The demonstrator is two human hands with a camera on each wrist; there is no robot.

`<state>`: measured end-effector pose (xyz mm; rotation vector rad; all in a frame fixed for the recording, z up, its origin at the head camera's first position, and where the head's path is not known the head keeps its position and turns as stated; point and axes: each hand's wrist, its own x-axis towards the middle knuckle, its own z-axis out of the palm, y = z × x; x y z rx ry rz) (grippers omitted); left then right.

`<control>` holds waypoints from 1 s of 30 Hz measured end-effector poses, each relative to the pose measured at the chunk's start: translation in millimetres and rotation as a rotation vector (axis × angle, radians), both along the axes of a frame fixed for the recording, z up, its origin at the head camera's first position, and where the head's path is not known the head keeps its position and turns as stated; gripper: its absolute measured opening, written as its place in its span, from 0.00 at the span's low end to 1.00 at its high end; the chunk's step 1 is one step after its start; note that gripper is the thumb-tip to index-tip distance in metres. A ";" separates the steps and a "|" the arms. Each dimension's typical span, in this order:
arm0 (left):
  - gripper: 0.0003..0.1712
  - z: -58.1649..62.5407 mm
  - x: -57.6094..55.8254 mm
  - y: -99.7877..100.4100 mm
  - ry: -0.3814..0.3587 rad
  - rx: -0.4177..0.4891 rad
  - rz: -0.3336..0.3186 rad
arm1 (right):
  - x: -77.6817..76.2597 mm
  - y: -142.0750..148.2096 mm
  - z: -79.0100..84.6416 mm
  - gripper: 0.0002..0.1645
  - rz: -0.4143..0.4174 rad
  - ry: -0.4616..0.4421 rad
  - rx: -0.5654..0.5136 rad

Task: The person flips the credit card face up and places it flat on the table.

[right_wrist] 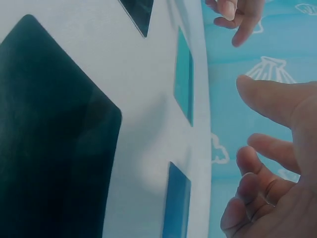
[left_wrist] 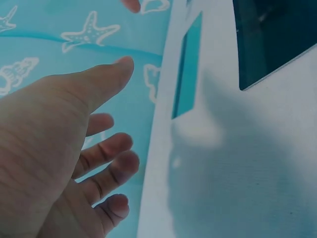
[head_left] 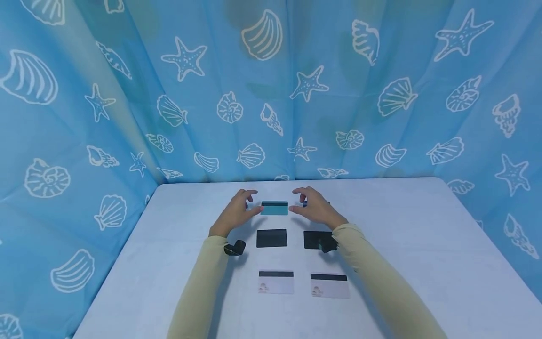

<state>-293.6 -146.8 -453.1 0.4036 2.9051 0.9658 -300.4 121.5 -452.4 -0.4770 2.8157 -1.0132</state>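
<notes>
A teal card with a dark stripe (head_left: 274, 208) lies on the white table between my two hands. To its left, my left hand (head_left: 235, 213) hovers with thumb and fingers spread and loosely bent, holding nothing. My right hand (head_left: 315, 208) mirrors it on the right side, also holding nothing. Both wrist views show a gap between the hands and the tabletop. Beneath the right hand lies a blue card (right_wrist: 177, 210), mostly hidden in the head view. Nearer to me are a left black card (head_left: 272, 238) and a right black card (head_left: 315, 239), the latter partly covered by the right wrist's camera.
In the front row lie a left white card with a black stripe (head_left: 276, 284) and a matching right white card (head_left: 330, 287). The white table (head_left: 423, 245) ends at a blue curtain (head_left: 271, 84) printed with shells and starfish, which hangs behind and at both sides.
</notes>
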 end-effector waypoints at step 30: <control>0.38 -17.3 -15.1 10.2 -0.150 -0.041 0.014 | -21.3 -26.5 -24.2 0.33 0.031 -0.032 0.123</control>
